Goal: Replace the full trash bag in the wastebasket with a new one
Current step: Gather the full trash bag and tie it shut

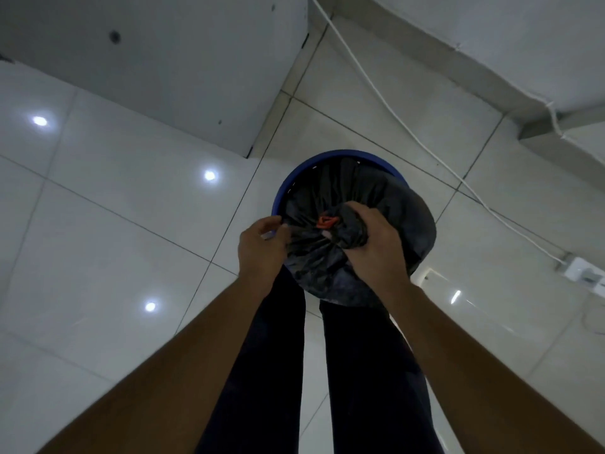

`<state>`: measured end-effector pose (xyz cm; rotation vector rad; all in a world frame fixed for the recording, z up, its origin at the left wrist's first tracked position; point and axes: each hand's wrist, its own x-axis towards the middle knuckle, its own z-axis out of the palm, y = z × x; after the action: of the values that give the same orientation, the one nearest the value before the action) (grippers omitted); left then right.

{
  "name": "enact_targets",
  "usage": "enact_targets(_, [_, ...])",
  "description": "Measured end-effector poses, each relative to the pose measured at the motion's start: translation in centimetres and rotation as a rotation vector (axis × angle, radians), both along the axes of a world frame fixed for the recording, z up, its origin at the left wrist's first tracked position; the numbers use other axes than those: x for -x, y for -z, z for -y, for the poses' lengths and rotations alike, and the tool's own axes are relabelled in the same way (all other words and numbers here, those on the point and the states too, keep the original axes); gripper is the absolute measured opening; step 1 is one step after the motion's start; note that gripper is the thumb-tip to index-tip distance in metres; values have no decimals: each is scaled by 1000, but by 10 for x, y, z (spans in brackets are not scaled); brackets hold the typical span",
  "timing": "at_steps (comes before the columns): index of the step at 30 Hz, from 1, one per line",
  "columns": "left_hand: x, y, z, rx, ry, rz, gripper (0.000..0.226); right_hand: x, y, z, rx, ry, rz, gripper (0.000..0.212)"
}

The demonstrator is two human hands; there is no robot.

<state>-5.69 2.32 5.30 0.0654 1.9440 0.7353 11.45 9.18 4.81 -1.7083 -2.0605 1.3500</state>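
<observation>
A blue round wastebasket (pixel 296 178) stands on the tiled floor in front of my legs. A black trash bag (pixel 334 188) fills it, its top gathered into a bunch with a red drawstring (pixel 325 221) showing at the middle. My right hand (pixel 370 244) is closed around the gathered neck of the bag. My left hand (pixel 262 247) pinches the bag's edge at the basket's left rim. The bag's right side bulges over the rim and hides it.
A grey cabinet or wall corner (pixel 183 77) rises behind the basket on the left. A white cable (pixel 406 126) runs across the floor to a white power strip (pixel 586 273) at the right. A grey wall base (pixel 458 57) lies beyond.
</observation>
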Motion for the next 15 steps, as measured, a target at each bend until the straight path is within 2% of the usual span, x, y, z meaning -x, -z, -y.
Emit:
enact_targets(3, [-4,23,6,124,23,15,45,-5,4,-2,-99,4,-9,45])
enact_targets(6, [-8,41,8,166,15,106,27,-9,7,-1,-87,8,-12,44])
enact_targets(9, [-12,50,7,217,20,158,39,-7,7,-1,-23,65,-27,43])
enact_targets(12, [-12,48,7,229,150,106,42,2,-4,-8,40,180,-80,41])
enact_targets(15, [-12,47,7,225,110,180,49,13,-19,-25,5,291,-173,36])
